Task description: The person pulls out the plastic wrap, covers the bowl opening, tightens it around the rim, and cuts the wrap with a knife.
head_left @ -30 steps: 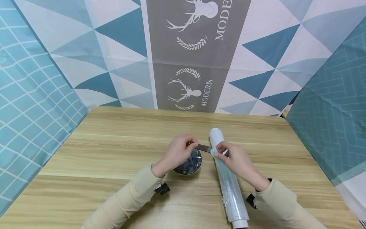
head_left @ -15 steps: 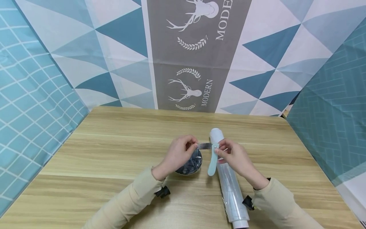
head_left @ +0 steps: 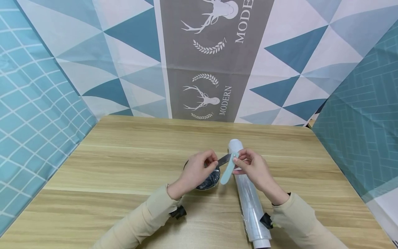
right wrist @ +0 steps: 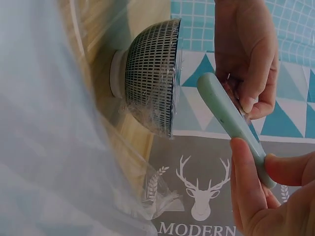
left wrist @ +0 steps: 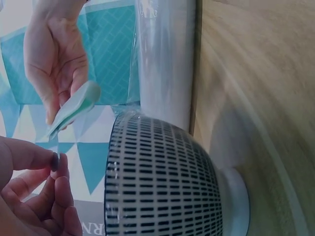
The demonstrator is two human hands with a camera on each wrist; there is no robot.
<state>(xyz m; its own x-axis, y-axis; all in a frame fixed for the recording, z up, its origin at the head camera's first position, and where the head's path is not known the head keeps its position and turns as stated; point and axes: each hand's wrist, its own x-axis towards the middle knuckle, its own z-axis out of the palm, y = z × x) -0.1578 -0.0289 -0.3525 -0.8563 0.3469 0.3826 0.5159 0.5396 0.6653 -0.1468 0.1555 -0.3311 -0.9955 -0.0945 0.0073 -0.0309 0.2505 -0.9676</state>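
Observation:
A folding knife with a pale green handle [head_left: 228, 171] is held up over the gap between a bowl and a plastic wrap roll. My right hand [head_left: 257, 173] pinches its pivot end between thumb and fingers. The dark blade [head_left: 224, 160] stands partly folded, its tip end pinched by my left hand [head_left: 197, 169]. In the right wrist view the handle [right wrist: 229, 118] hides most of the blade. Below my left hand sits the bowl [left wrist: 162, 182], patterned with dark dashes and covered by clear film, its far side hidden by that hand in the head view.
The roll of plastic wrap [head_left: 252, 211] lies lengthwise on the wooden table [head_left: 130, 159], right of the bowl and under my right hand. Loose film [right wrist: 165, 201] trails off it. Patterned cloth [head_left: 205, 65] hangs behind the table and along both sides.
The green handle, mostly hidden at first, has swung down and toward the left, narrowing its angle to the blade. Both hands keep their pinch and shift only slightly.

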